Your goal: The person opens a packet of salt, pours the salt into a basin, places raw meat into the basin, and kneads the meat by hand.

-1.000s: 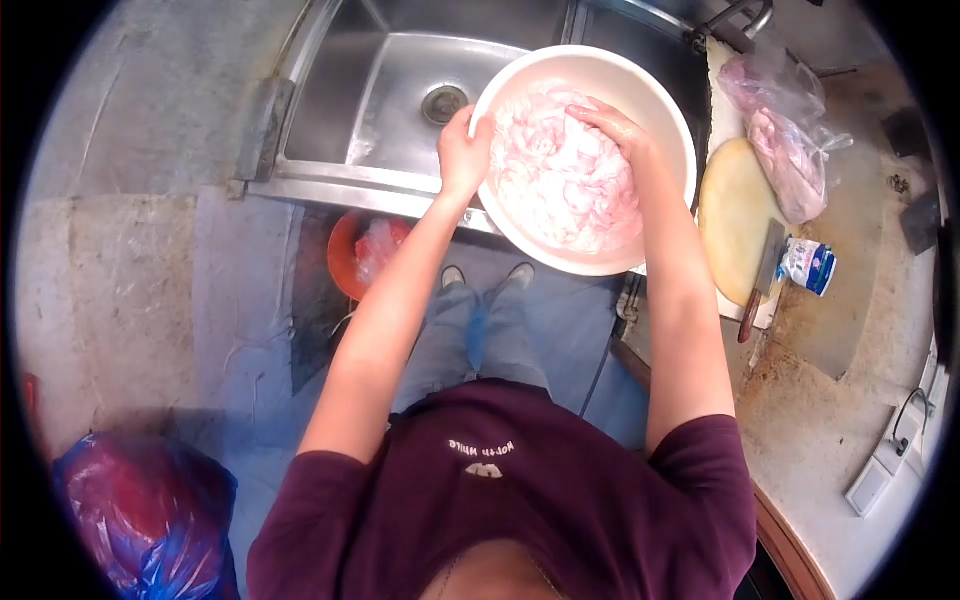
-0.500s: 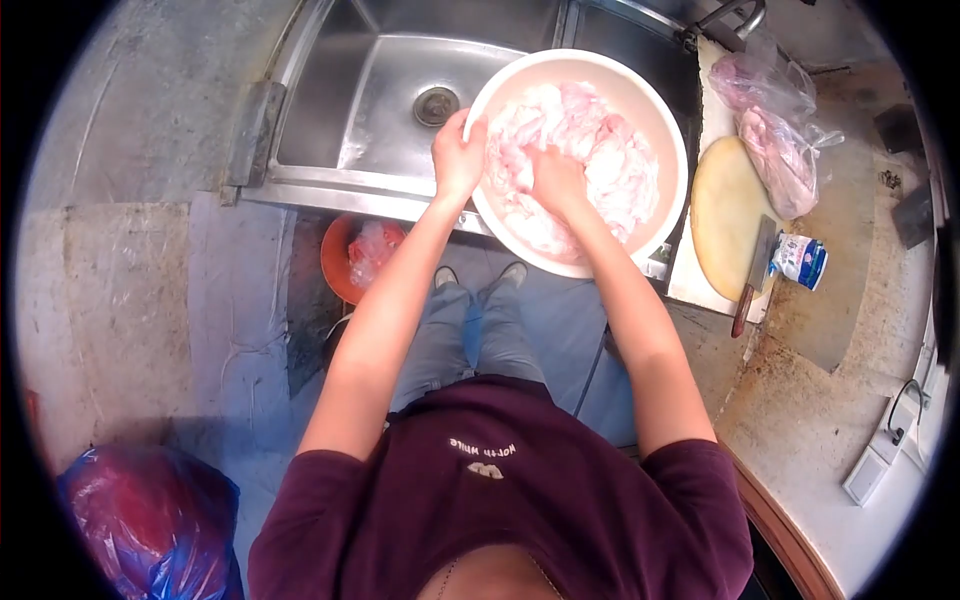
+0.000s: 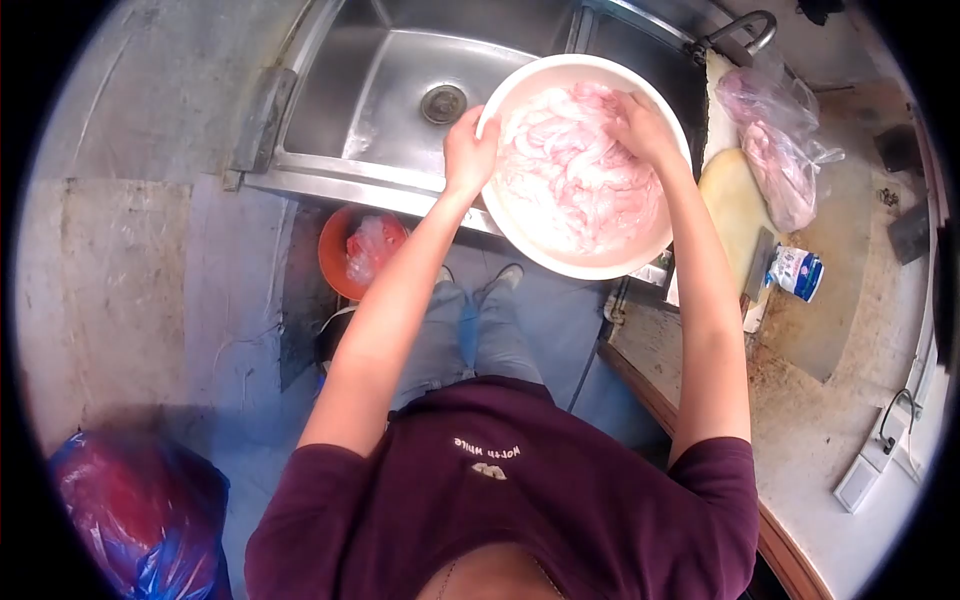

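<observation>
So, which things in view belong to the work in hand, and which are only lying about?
In use:
white basin, left hand on its rim
pink raw meat, right hand in it

Seemingly idle:
cleaver
cutting board
bagged meat
blue-white packet
orange bucket
plastic sack

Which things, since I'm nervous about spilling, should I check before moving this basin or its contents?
1. Left hand gripping the rim of the white basin: ok.
2. Right hand also gripping the rim: not ok; it is inside, at the meat.
3. Pale pink raw meat contained within the rim: ok.
4. Basin firmly supported underneath: cannot tell; its underside is hidden, and its near side reaches past the front edge of the sink.
5. Cleaver apart from both hands: ok; it lies by the cutting board.
</observation>
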`<state>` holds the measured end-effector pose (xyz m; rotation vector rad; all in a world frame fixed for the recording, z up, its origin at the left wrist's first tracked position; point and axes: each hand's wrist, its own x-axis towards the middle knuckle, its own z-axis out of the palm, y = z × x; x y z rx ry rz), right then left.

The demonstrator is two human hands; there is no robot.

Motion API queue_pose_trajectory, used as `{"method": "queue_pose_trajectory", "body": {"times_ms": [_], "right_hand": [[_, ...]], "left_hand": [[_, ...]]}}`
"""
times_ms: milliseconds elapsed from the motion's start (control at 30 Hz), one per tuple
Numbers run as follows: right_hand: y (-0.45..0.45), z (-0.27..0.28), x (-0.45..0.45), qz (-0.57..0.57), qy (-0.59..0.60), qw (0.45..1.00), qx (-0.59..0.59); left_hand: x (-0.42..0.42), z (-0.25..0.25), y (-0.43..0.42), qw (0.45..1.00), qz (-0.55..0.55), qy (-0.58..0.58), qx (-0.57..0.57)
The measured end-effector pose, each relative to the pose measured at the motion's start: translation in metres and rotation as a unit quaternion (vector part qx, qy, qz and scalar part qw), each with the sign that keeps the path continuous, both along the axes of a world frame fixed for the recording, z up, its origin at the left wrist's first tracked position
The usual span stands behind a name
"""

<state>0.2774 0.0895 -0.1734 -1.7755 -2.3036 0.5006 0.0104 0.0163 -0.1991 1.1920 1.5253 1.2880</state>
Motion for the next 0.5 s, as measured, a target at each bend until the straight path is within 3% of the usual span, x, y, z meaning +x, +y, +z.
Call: {"method": "queue_pose_trajectory", "body": {"times_ms": [67, 167, 267, 367, 467, 500], "right_hand": [[0.013, 0.0, -0.012, -0.005, 0.02, 0.993, -0.112], [0.012, -0.032, -0.052, -0.022, 0.053, 0.993, -0.101], [0.001, -0.029, -0.085, -0.042, -0.028, 0.988, -0.148], [-0.022, -0.048, -0.077, 0.044, 0.05, 0.988, -0.136], [-0.056, -0.024, -0.06, 0.062, 0.034, 0.979, -0.192], [-0.072, -0.013, -0.061, 0.081, 0.027, 0.984, -0.158]], "left_hand": [[0.001, 0.001, 0.0, 1.0, 0.006, -0.004, -0.005], [0.0, -0.006, 0.0, 0.999, 0.008, 0.029, 0.011], [0.0, -0.008, 0.001, 0.999, 0.013, 0.047, 0.002], [0.002, 0.005, -0.003, 1.0, 0.017, 0.01, -0.019], [0.003, 0.009, -0.001, 0.999, 0.014, -0.004, -0.032], [0.002, 0.007, -0.001, 0.999, 0.012, -0.001, -0.037]]}}
